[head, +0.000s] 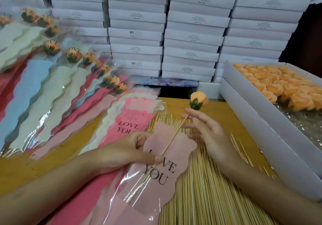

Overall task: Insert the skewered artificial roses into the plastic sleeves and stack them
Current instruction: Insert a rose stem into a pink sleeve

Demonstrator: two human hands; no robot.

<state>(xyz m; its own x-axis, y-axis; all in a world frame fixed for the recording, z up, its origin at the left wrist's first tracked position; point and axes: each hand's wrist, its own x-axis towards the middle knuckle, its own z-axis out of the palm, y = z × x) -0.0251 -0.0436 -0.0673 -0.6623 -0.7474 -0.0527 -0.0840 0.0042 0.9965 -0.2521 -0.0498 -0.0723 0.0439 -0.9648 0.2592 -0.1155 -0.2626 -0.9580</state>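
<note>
Gripping the pink sleeve (pixel 181 148) with the left hand (pixel 129 148), thumb curled over the printed front and pinching film and skewer (pixel 174 136) together. Feeding the skewer in blunt end first: lower end already lying under the clear film close to the body, long axis running from near-left up to far-right, rose head (pixel 198 101) outside, well beyond the sleeve's scalloped mouth. Steadying the upper shaft with the right hand (pixel 210 134), fingers straight and spread, a fingertip or two seeming to touch the stick, clasping nothing. Working over a bed of loose skewers (pixel 205 190) on the table (pixel 224 109). Judging the coming move as a slide along that same diagonal, down toward the left hand. Sitting nearer the rose head, so probably the right hand's push to make. Lying farther off: blank sleeves (pixel 134 113), the finished stack (pixel 57 78) to the left, the tray (pixel 244 113) of loose rose heads (pixel 278 89) to the right, white boxes (pixel 135 36) behind.
</note>
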